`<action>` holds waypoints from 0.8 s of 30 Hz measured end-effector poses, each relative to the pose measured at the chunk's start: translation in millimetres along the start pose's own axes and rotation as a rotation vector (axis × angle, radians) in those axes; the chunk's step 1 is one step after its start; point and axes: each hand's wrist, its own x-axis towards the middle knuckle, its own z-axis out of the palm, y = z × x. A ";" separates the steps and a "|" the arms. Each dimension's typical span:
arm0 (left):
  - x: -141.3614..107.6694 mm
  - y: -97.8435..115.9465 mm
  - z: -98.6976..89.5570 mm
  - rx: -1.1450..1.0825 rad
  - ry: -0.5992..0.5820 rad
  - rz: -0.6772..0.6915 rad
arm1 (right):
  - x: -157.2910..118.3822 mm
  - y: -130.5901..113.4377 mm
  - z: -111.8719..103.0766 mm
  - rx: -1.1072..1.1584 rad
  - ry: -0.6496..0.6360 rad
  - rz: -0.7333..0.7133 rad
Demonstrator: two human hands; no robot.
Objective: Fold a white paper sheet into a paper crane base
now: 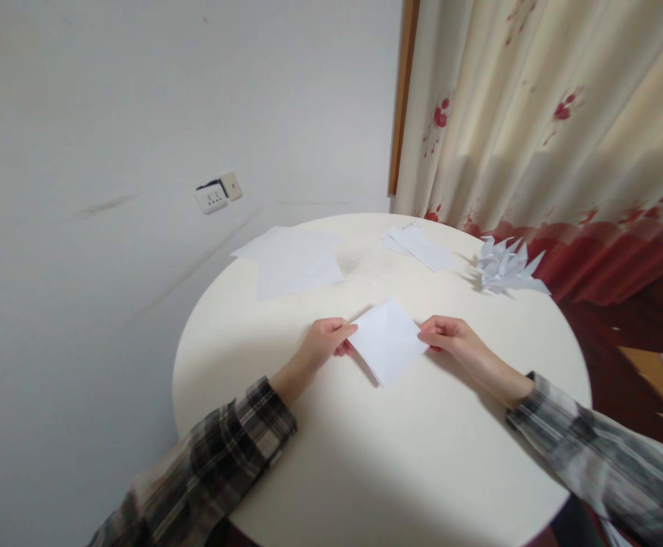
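Note:
A folded square of white paper (386,343) is held just over the table, turned so that one corner points toward me. My left hand (329,336) pinches its left corner between thumb and fingers. At the opposite corner, my right hand (446,334) has the paper pinched in the same way. Layered edges show along the lower left side of the folded square, and a faint crease runs down from its top corner.
On the round white table (331,463), flat paper sheets (300,258) lie at the back left. Smaller paper strips (419,245) rest at the back. Several folded paper cranes (507,266) cluster near the right edge. A wall stands behind at left, a curtain (536,137) at right.

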 end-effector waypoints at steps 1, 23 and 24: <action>0.3 -1.7 -0.9 0.094 -0.016 0.021 | 1.8 2.6 -1.5 -0.031 0.007 -0.012; -4.9 -19.7 14.3 1.024 -0.380 0.715 | 7.0 8.6 -7.3 -0.614 -0.053 -0.194; -4.9 -20.0 14.0 1.028 -0.379 0.723 | 7.6 9.7 -8.2 -0.600 -0.043 -0.199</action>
